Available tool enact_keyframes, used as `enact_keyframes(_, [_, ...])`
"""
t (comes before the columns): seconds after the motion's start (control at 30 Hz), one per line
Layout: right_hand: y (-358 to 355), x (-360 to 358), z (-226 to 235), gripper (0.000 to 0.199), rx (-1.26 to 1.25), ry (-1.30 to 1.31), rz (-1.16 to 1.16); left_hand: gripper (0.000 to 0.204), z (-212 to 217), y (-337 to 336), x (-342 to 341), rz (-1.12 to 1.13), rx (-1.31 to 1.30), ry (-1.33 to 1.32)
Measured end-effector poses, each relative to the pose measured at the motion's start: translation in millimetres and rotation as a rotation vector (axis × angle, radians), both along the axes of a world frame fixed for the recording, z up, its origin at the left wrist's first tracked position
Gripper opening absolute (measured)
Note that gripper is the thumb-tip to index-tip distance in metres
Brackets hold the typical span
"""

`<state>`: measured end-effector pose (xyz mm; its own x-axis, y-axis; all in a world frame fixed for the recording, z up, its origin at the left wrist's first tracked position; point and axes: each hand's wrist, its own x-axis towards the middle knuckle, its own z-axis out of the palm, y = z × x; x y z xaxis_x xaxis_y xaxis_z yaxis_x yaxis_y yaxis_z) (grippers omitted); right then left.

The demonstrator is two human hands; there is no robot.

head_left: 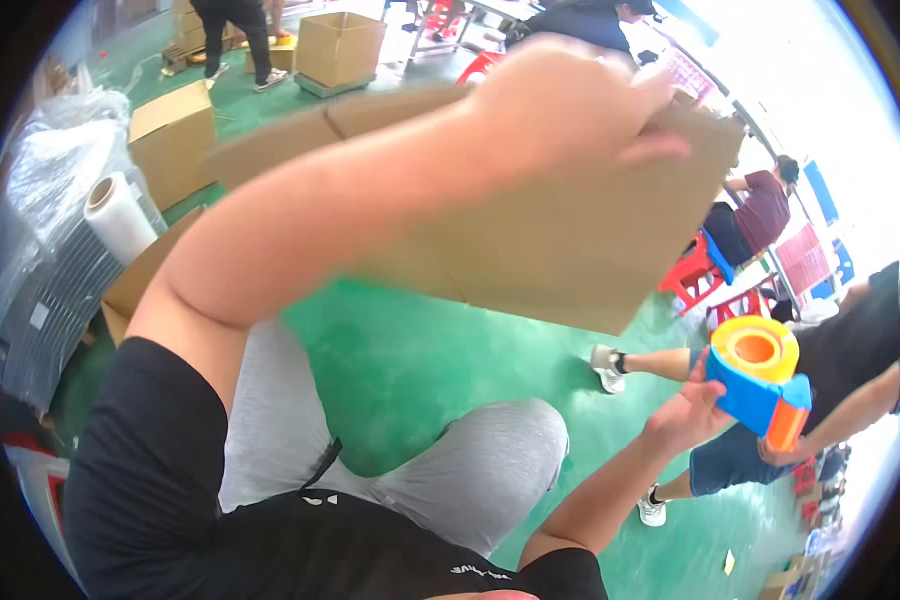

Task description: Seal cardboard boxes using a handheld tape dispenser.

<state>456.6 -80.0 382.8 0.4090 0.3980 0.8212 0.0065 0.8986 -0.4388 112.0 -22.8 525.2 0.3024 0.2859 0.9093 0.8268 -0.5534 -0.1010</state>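
Two hands occupied: left hand [570, 90] up at the carton [560, 240], right hand [688, 412] on the blue tape dispenser [745, 395]. Carton is brown, tilted, broad face toward the wearer; it's raised over the green floor [410, 350], no table under it. Left forearm crosses in front of it; hand sits at the carton's upper edge, toward its right corner. Fingers motion-blurred, can't tell if they're pinching the edge or just laid over it. Right hand is closed round the near side of the dispenser, yellow tape roll [727, 350] uppermost, orange end out to the right. Dispenser is held in the air, apart from the carton, just off its lower right corner.

Co-worker's hand [782, 455] is right by the orange end; contact not clear.

Step, my read: handling the carton into position, dispenser at the ready. No tape visible on the face toward us; far side hidden. Next move probably calls for steadying the carton, lining up a seam, then bringing the orange end square to it. Watch the co-worker's hand when swinging the dispenser in.
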Motion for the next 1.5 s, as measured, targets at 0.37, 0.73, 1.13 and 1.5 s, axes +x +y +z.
enact_keyframes(0.37, [124.6, -23.8, -92.9, 0.05, -0.498, 0.046, 0.089, 0.044, -246.1, 60.2, 44.7, -0.11, -1.129, 0.432])
enact_keyframes(0.73, [157.5, 18.0, -122.6, 0.048, -0.866, -0.485, -0.969, 0.057, -280.9, 26.6, -156.4, 0.75, -0.73, -0.502])
enact_keyframes(1.13, [182.4, 70.2, -169.7, 0.055, -0.918, 0.482, 0.182, 0.123, -298.2, 37.7, -198.0, 0.216, -0.879, -1.182])
enact_keyframes(1.5, [177.4, -28.6, -137.6, 0.05, -0.921, 0.184, 0.35, 0.079, -244.1, 1.5, -123.2, 0.324, -0.981, -0.949])
